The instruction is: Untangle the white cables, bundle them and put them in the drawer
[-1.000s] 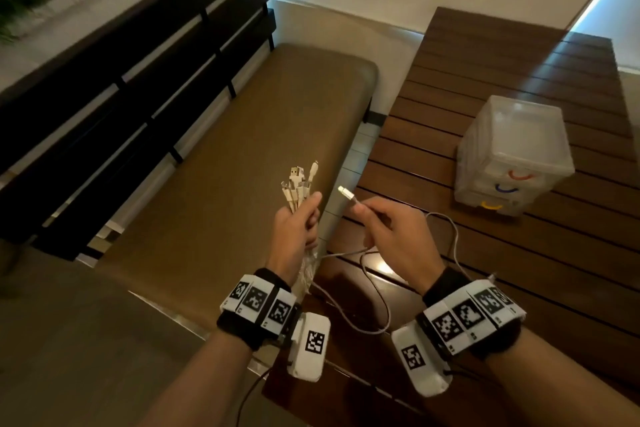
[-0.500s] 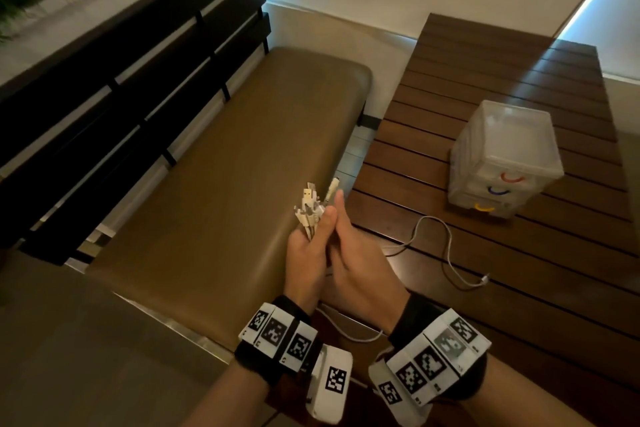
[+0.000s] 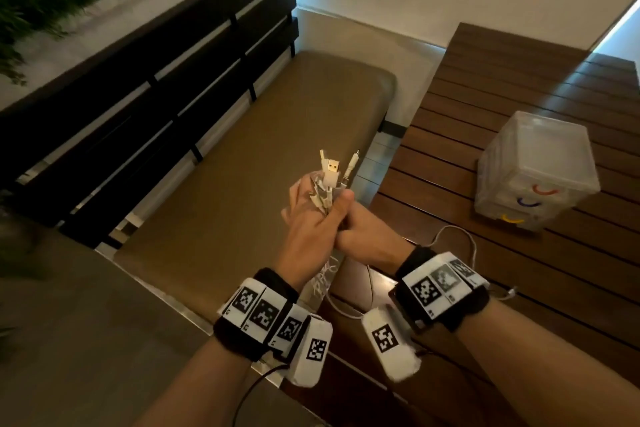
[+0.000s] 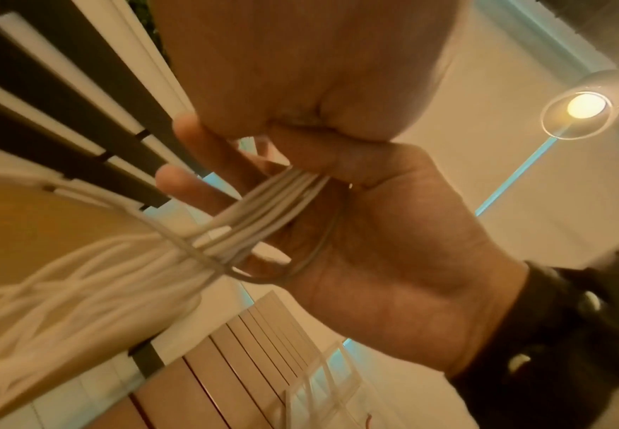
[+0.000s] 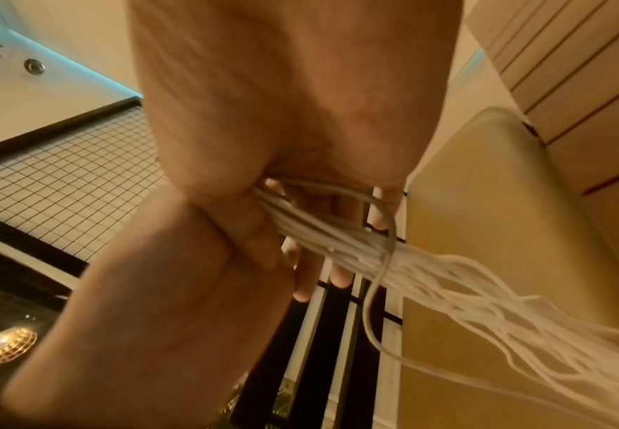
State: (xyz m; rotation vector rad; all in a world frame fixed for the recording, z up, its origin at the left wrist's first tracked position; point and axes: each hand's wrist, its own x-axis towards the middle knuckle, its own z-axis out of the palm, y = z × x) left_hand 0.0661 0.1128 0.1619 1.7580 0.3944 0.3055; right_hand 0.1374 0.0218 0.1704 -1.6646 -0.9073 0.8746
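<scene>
Since a second ago the right hand (image 3: 367, 236) has brought its single plug across and pressed in against the left hand (image 3: 308, 229), so the two hands now meet over the gap between seat and slats. On the left runs the dark slatted backrest (image 3: 156, 80), then the olive-brown padded seat (image 3: 242, 184). Above its near end the left hand has its fingers (image 4: 190, 185) curled round the gathered white cables (image 3: 329, 184), whose plug ends, one a flat USB plug, stick up and away while the cords hang down below the wrists. The right hand's fingers close on the same bunch from the other side, thumb against it, and one thin loose cable (image 5: 374, 290) loops round the cords just below the grip. Farther right, on the brown slatted wooden bench (image 3: 519, 114), that cable's tail lies slack, and beyond it stands the small translucent plastic drawer unit (image 3: 536, 170) with red, blue and yellow handles, all drawers seemingly closed. The bundle's long axis is roughly upright; the drawers lie to the right and forward, nearer the right hand, so stowing probably means freeing that hand first. No readable writing shows; the wristbands bear only black-and-white square markers.
</scene>
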